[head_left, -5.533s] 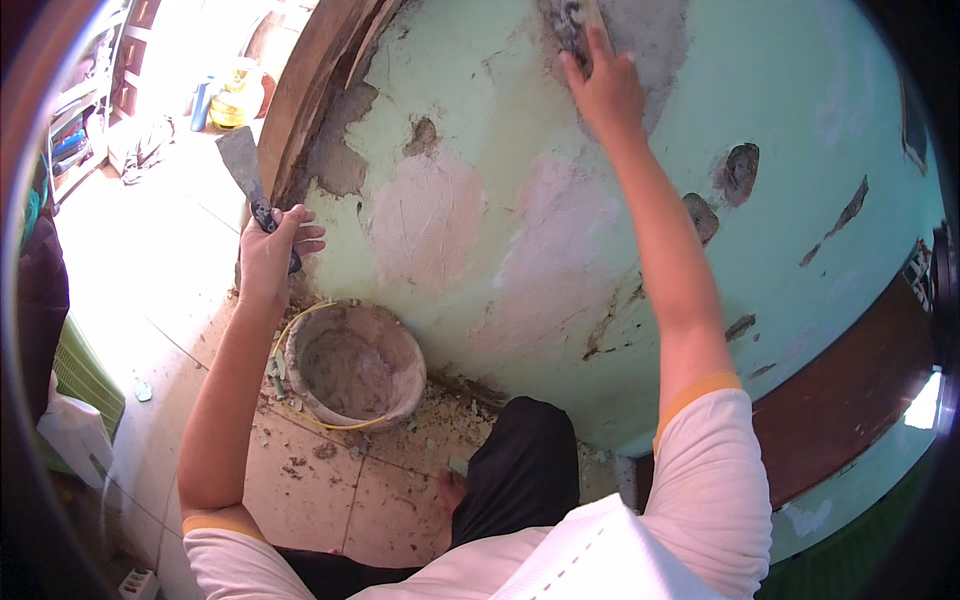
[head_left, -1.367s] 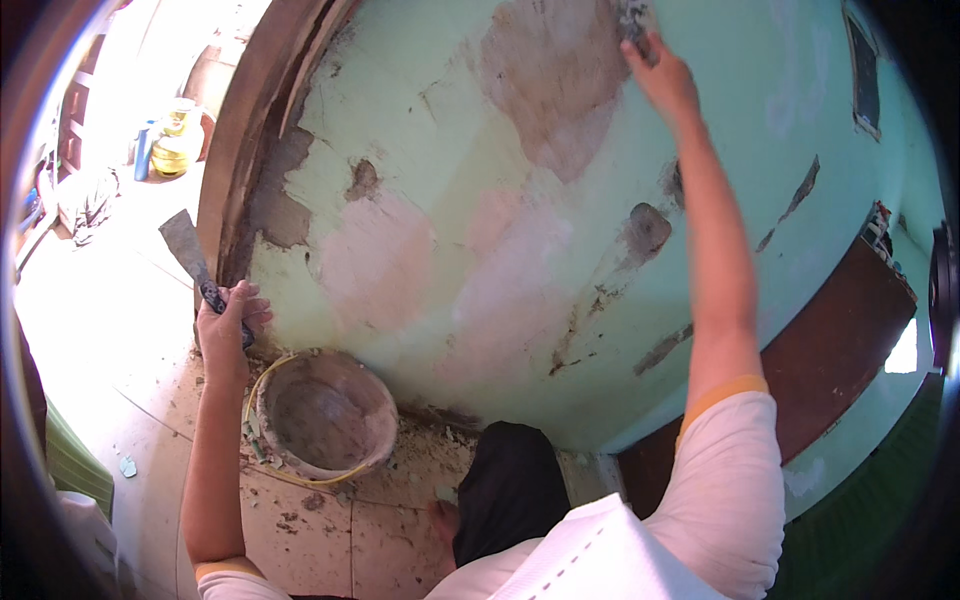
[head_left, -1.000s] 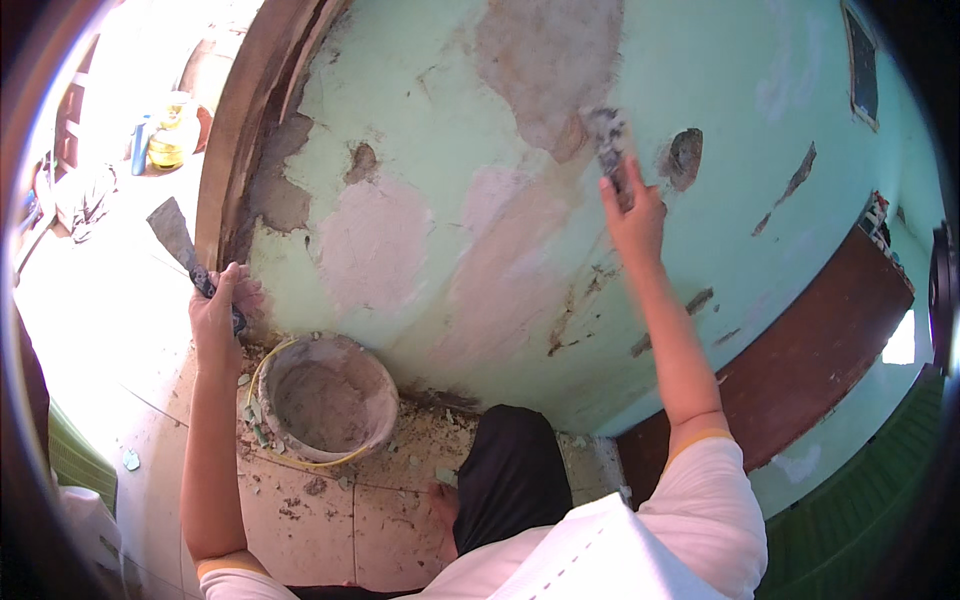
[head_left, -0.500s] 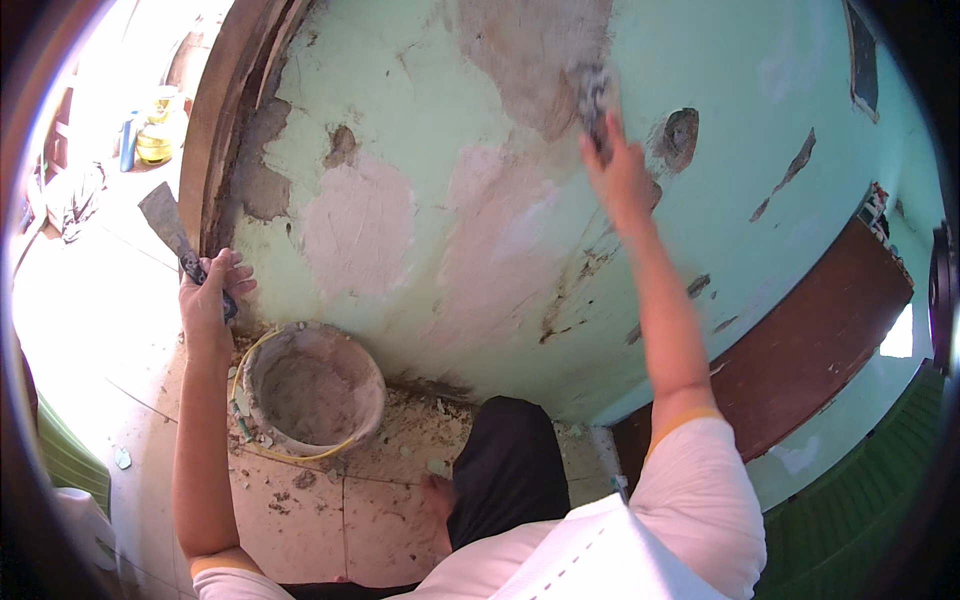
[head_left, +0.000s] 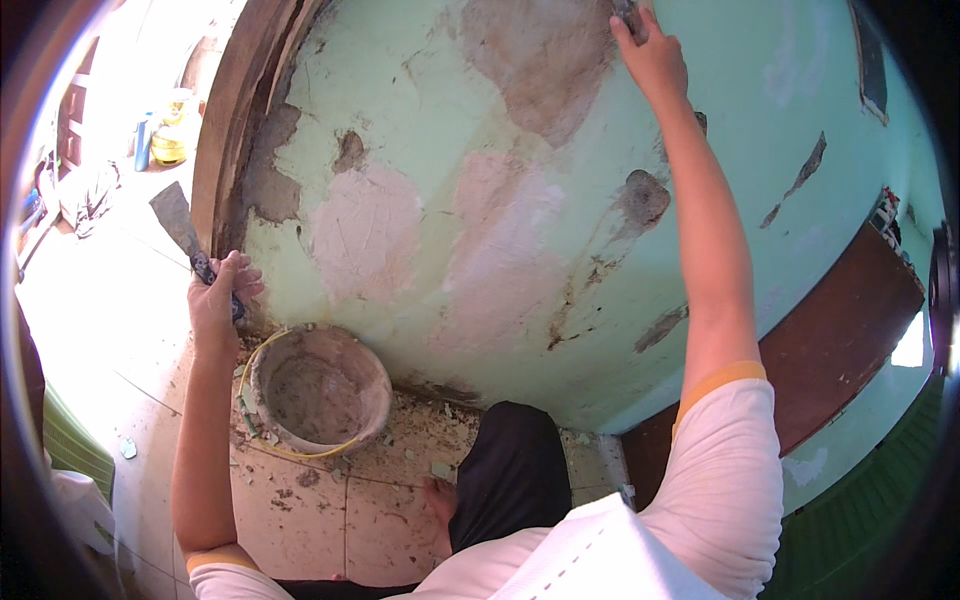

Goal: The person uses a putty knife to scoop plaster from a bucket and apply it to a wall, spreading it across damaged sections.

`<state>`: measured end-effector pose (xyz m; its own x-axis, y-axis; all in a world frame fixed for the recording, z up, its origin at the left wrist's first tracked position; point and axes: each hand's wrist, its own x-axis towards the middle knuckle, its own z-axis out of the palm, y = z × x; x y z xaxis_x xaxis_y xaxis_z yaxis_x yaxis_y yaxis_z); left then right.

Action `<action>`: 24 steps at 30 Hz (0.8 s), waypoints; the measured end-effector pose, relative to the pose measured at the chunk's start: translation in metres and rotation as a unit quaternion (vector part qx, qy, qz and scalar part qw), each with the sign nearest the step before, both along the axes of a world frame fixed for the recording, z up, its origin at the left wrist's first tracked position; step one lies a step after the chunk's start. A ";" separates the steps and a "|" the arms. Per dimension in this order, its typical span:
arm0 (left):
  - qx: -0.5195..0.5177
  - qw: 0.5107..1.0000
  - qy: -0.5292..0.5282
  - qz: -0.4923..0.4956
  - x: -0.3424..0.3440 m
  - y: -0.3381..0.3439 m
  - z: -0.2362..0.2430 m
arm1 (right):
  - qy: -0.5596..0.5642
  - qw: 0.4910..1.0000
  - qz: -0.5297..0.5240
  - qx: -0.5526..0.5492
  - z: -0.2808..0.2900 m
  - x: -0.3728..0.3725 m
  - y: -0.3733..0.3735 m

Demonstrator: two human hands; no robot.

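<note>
My left hand point(head_left: 221, 296) grips the dark handle of a putty knife point(head_left: 175, 214), its broad grey blade pointing up and away beside the door frame. High on the pale green wall point(head_left: 420, 120), my right hand point(head_left: 655, 62) is closed on a dark-handled tool point(head_left: 628, 14) whose far end is cut off by the top edge. That tool is just right of a large bare grey-brown patch point(head_left: 545, 65). Lower on the wall are two pinkish-white filled patches, one round point(head_left: 366, 232) and one longer point(head_left: 505, 235). Several smaller holes and cracks surround them.
A bucket point(head_left: 322, 388) with greyish mix inside and a yellow handle stands on the floor against the wall. Paint flakes and crumbs litter the tiles point(head_left: 385, 520). The wooden door frame point(head_left: 222, 130) rises at left; a brown board point(head_left: 850, 320) leans at right.
My right hand has moved up and to the right along the wall, carrying its tool to the top edge. My left hand keeps holding the putty knife in nearly the same place.
</note>
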<state>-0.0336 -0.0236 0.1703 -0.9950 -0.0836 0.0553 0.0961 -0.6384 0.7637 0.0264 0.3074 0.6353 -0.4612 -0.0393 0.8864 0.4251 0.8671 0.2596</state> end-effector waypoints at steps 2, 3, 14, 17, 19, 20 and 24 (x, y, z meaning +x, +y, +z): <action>0.007 1.000 0.000 -0.017 -0.005 0.003 -0.001 | 0.002 0.999 0.019 0.029 -0.012 0.000 0.054; 0.004 1.000 -0.006 -0.020 -0.005 -0.001 -0.005 | -0.021 1.000 0.004 -0.003 -0.042 0.004 0.060; 0.002 1.000 -0.015 0.006 -0.003 -0.013 -0.010 | -0.014 0.992 0.129 0.002 -0.177 0.095 0.111; 0.015 1.000 -0.002 0.008 -0.006 -0.011 -0.010 | 0.027 0.989 0.133 0.061 -0.076 0.034 0.072; 0.015 1.000 0.008 0.013 -0.006 -0.008 -0.003 | 0.067 0.987 0.118 0.085 -0.008 -0.004 0.036; 0.012 1.000 0.013 0.011 -0.006 -0.002 -0.002 | 0.088 0.982 0.110 0.126 0.021 -0.015 0.028; -0.014 1.000 -0.001 0.021 0.002 -0.005 0.005 | 0.011 0.999 0.036 -0.021 0.027 -0.021 -0.030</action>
<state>-0.0313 -0.0282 0.1749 -0.9907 -0.1242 0.0553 0.1204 -0.6119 0.7817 0.0055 0.2775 0.6620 -0.4384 -0.0342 0.8981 0.3665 0.9056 0.2134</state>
